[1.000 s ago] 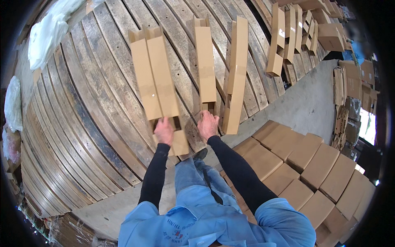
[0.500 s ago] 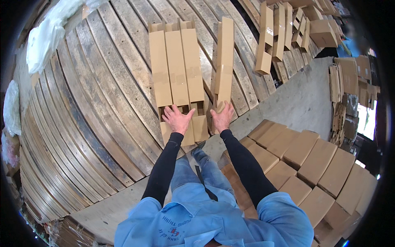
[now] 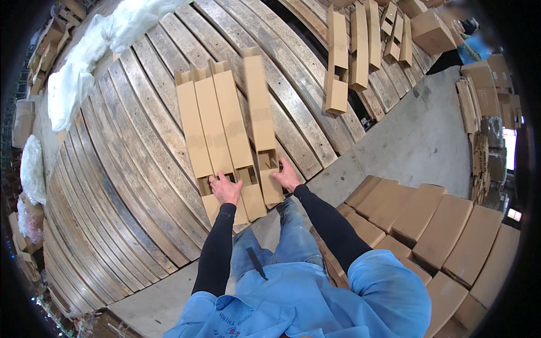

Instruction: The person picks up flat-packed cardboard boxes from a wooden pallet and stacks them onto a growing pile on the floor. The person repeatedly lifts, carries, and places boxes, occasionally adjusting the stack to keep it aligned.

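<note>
Three long, narrow cardboard boxes (image 3: pixel 213 127) lie side by side on wooden slats, each with a gap in its top near me. My left hand (image 3: pixel 226 189) rests on their near part with fingers spread around the gaps. A fourth long cardboard box (image 3: pixel 260 107) lies just right of the row, slightly apart at its far end and blurred there. My right hand (image 3: pixel 286 175) grips its near right side, with the thumb over the edge of its gap.
More long cardboard boxes (image 3: pixel 338 62) lie on the slats at the far right. Stacked closed cartons (image 3: pixel 439 231) stand right of my legs, on a concrete floor (image 3: pixel 394 129). Clear plastic wrapping (image 3: pixel 70 90) lies along the far left edge. A blue-clothed person (image 3: pixel 476 48) is partly visible at far right.
The fourth box has turned and come closer to the row of three, with my right hand on it. The near gap in its top now shows. My view has shifted.
</note>
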The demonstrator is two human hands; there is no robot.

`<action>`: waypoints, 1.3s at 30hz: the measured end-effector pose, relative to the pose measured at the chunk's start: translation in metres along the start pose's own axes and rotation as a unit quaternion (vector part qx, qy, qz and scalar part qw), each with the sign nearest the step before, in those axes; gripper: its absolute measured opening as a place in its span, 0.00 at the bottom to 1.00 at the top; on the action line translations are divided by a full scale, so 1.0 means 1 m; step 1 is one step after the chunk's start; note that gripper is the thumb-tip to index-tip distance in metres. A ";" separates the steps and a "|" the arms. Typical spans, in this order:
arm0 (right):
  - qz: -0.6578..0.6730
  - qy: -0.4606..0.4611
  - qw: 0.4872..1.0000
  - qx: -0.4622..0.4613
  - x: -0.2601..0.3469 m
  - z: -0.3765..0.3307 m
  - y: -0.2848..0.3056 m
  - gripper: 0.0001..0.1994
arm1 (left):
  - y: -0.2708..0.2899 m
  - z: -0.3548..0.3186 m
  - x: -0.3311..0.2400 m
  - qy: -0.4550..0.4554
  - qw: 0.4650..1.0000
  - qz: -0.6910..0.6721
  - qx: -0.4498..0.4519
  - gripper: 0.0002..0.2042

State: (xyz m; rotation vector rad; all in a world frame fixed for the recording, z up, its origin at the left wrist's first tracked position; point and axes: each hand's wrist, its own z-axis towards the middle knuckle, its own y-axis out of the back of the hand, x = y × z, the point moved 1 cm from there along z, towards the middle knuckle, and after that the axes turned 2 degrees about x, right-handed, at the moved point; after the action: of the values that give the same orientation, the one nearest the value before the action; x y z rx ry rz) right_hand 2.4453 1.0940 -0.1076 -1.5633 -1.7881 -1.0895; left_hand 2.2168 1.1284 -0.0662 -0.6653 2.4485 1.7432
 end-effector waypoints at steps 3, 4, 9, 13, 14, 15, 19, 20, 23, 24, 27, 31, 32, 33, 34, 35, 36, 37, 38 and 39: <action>-0.044 0.032 0.995 0.084 -0.014 0.009 0.005 0.41 | -0.010 -0.006 -0.002 0.014 0.999 0.033 -0.039 0.41; -0.041 0.042 0.993 0.107 -0.014 0.011 0.010 0.41 | -0.012 -0.002 -0.003 0.024 0.999 0.034 -0.033 0.42; -0.150 0.111 0.980 0.066 0.009 0.020 0.055 0.38 | -0.024 0.005 -0.008 0.015 0.998 0.025 -0.060 0.41; -0.212 0.172 0.945 -0.179 0.051 0.092 0.146 0.37 | -0.032 0.013 -0.032 0.037 0.997 0.009 -0.060 0.39; -0.237 0.197 0.915 -0.259 0.059 0.112 0.173 0.39 | -0.033 0.015 -0.040 0.043 0.998 0.011 -0.051 0.38; -0.263 0.145 0.908 -0.290 0.074 0.133 0.199 0.39 | -0.033 0.014 -0.046 0.043 0.997 0.025 -0.059 0.38; -0.353 -0.003 0.888 -0.296 0.113 0.172 0.258 0.40 | -0.028 0.011 -0.055 0.052 0.998 0.011 -0.041 0.39; -0.369 -0.031 0.884 -0.287 0.113 0.177 0.264 0.39 | -0.027 0.011 -0.055 0.046 0.998 0.012 -0.041 0.39; -0.311 -0.015 0.904 -0.295 0.086 0.178 0.267 0.37 | -0.020 0.012 -0.059 0.047 0.999 0.006 -0.010 0.39; -0.272 0.008 0.912 -0.305 0.078 0.178 0.266 0.37 | -0.018 0.014 -0.062 0.050 0.999 0.002 0.004 0.40; -0.313 0.031 0.907 -0.281 0.063 0.139 0.231 0.36 | -0.021 0.012 -0.060 0.059 0.998 0.010 -0.002 0.40; -0.381 0.059 0.905 -0.178 0.039 0.049 0.166 0.37 | -0.033 0.012 -0.050 0.053 0.998 0.033 -0.020 0.41; -0.360 0.074 0.917 -0.154 0.037 0.027 0.149 0.36 | -0.032 0.013 -0.050 0.054 0.998 0.028 -0.015 0.42; -0.362 0.056 0.922 -0.126 0.025 0.011 0.130 0.36 | -0.031 0.014 -0.052 0.052 0.998 0.024 -0.011 0.42; -0.357 0.070 0.927 -0.089 0.021 -0.005 0.117 0.35 | -0.031 0.013 -0.051 0.051 0.998 0.020 -0.007 0.43; -0.329 0.099 0.937 -0.056 0.014 -0.018 0.104 0.33 | -0.033 0.012 -0.047 0.041 0.999 0.027 -0.012 0.45; -0.315 0.105 0.943 -0.024 0.004 -0.023 0.095 0.31 | -0.031 0.012 -0.045 0.043 0.999 0.015 0.005 0.47; -0.294 0.104 0.950 -0.027 0.006 -0.027 0.092 0.31 | -0.028 0.015 -0.043 0.045 0.999 0.006 0.021 0.49; -0.274 0.103 0.956 -0.029 0.007 -0.027 0.093 0.31 | -0.028 0.016 -0.044 0.048 0.998 -0.002 0.037 0.50; -0.266 0.111 0.955 -0.074 0.011 -0.019 0.101 0.32 | -0.023 0.015 -0.049 0.056 0.997 0.009 0.045 0.50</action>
State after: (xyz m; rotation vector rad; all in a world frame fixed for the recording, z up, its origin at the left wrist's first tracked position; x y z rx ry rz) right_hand 2.5393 1.0855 -0.0650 -0.9935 -2.0576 -1.6065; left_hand 2.2672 1.1512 -0.0776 -0.7535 2.5961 1.6326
